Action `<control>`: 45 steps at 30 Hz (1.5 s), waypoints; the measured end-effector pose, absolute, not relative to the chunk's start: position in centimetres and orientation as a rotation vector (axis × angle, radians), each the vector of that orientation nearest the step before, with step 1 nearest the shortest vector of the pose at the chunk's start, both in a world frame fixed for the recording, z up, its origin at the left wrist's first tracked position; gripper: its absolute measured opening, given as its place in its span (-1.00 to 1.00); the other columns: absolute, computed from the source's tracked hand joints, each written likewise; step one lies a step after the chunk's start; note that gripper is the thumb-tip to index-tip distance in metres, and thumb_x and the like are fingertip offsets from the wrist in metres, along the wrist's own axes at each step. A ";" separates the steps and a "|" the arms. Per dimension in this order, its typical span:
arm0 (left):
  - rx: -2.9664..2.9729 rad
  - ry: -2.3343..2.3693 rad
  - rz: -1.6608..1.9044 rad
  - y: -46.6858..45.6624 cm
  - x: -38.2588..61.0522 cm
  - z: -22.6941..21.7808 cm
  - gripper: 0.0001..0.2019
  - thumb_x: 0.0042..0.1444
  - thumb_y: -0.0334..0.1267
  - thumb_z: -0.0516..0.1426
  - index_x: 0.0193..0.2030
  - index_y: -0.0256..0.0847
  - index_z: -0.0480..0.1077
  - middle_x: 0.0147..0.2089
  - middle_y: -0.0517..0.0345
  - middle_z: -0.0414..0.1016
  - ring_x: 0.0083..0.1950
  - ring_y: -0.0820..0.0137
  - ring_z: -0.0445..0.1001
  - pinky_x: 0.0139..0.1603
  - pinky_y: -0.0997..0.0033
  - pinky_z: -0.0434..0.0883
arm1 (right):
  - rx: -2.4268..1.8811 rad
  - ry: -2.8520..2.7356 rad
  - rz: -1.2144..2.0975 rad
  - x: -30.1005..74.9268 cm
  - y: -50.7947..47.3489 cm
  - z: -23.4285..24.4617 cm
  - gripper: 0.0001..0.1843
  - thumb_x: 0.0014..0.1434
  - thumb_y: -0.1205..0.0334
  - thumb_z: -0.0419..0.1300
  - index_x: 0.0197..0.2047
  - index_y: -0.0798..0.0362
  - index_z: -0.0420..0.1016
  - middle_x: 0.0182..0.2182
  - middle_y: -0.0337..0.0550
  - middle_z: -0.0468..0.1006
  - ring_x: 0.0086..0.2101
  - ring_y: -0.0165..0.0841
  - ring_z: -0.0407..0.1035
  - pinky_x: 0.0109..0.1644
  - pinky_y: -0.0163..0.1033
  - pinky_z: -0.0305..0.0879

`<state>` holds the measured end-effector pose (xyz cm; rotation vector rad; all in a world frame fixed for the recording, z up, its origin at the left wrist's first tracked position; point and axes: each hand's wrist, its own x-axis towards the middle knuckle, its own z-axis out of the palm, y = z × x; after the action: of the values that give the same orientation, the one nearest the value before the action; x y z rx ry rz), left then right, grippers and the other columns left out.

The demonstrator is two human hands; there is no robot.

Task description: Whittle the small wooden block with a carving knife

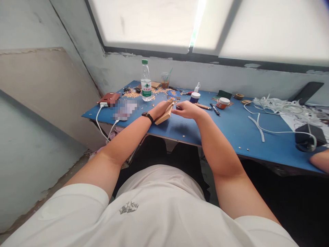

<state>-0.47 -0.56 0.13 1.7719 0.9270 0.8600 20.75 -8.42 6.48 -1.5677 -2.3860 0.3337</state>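
Note:
My left hand (161, 109) is wrapped round a pale wooden block (164, 116) and holds it at a tilt above the front edge of the blue table. Close on its right, my right hand (189, 109) is closed on a dark-handled carving tool (178, 107). Fingers hide most of this tool, and its tip cannot be made out. The right thumb is at the block's right side; whether it touches the wood is unclear. Wood chips (133, 93) lie scattered behind the left hand.
On the blue table (228, 132) stand a water bottle (146, 84), a cup (165, 80), a blue jar (195, 97) and an orange jar (222, 103). A pen (215, 109) lies right of my hands. Left are a cabled phone (125, 110) and brown case (110, 98). Another person's arm (320, 160) rests far right.

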 end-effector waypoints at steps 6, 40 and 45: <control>1.694 0.917 0.840 -2.0 -0.3 0.9 -0.52 0.69 -0.14 0.07 -0.31 -0.16 0.57 -0.42 0.14 0.50 -0.43 0.37 0.37 -0.28 0.28 0.36 | -1.608 -2.412 0.393 21.0 -8.6 7.0 -0.40 0.69 -0.24 0.34 -0.33 -0.07 0.40 -0.40 -0.24 0.46 -0.28 -0.26 0.34 -0.12 -0.11 0.20; 1.758 0.974 0.891 -1.2 -0.4 1.3 -0.34 0.84 -0.14 0.07 -0.44 -0.20 0.54 -0.46 0.10 0.53 -0.43 0.42 0.38 -0.26 0.33 0.35 | -1.987 -2.333 0.005 20.1 -7.9 6.3 0.00 0.68 -0.75 0.14 -0.06 0.08 0.85 -0.15 0.24 0.81 -0.12 0.01 0.64 -0.17 -0.06 0.29; 1.631 0.901 0.869 -0.1 -0.3 -0.2 -0.19 0.77 0.45 0.07 -0.39 -0.12 0.50 -0.49 0.12 0.44 -0.48 0.38 0.33 -0.32 0.24 0.34 | -1.775 -2.356 0.143 20.4 -8.4 6.5 -0.39 0.74 -0.37 0.35 -0.13 0.00 0.64 -0.21 -0.05 0.71 -0.22 -0.21 0.50 -0.15 -0.12 0.23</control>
<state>-0.30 -0.06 -0.21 1.6305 0.9005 0.8691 20.43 -8.38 6.54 -1.7749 -2.3560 0.1426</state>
